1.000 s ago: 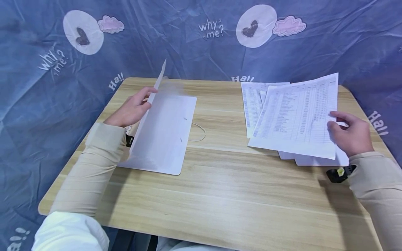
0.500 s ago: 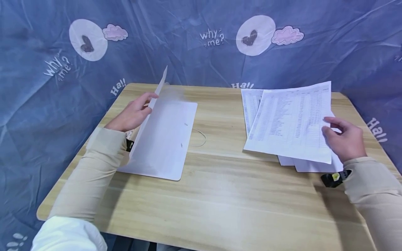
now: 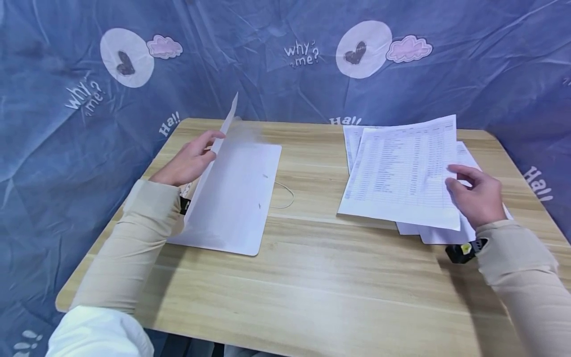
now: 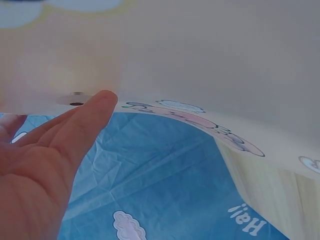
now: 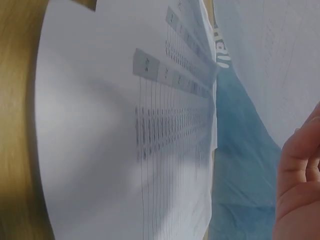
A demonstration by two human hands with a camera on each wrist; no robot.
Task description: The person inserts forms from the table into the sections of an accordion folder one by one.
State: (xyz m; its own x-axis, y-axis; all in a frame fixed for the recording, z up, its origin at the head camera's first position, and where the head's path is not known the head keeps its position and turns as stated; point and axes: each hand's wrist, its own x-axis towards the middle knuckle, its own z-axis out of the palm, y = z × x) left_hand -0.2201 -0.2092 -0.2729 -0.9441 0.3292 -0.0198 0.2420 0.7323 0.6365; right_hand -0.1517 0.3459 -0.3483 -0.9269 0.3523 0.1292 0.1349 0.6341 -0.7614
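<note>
On the left of the table lies a white folder (image 3: 241,208), its cover (image 3: 213,168) raised nearly upright. My left hand (image 3: 189,159) pinches the cover's edge between thumb and fingers. In the left wrist view the outside of the cover (image 4: 210,55) is pale with cartoon prints. Over on the right, my right hand (image 3: 478,198) pinches the right edge of a printed sheet (image 3: 397,173) and holds it up, tilted. Beneath it several more printed sheets (image 5: 90,130) lie overlapping on the table, partly hidden by the raised one.
A thin cord loop (image 3: 292,196) sticks out past the folder's right edge. Two small dark marks (image 3: 260,205) show on the folder's inner face. Behind the wood-grain table (image 3: 312,282) hangs a blue printed cloth (image 3: 250,59).
My right hand has moved left with the sheet, uncovering more of the papers at the right. The left hand and raised cover look still, while the head view has shifted slightly.
</note>
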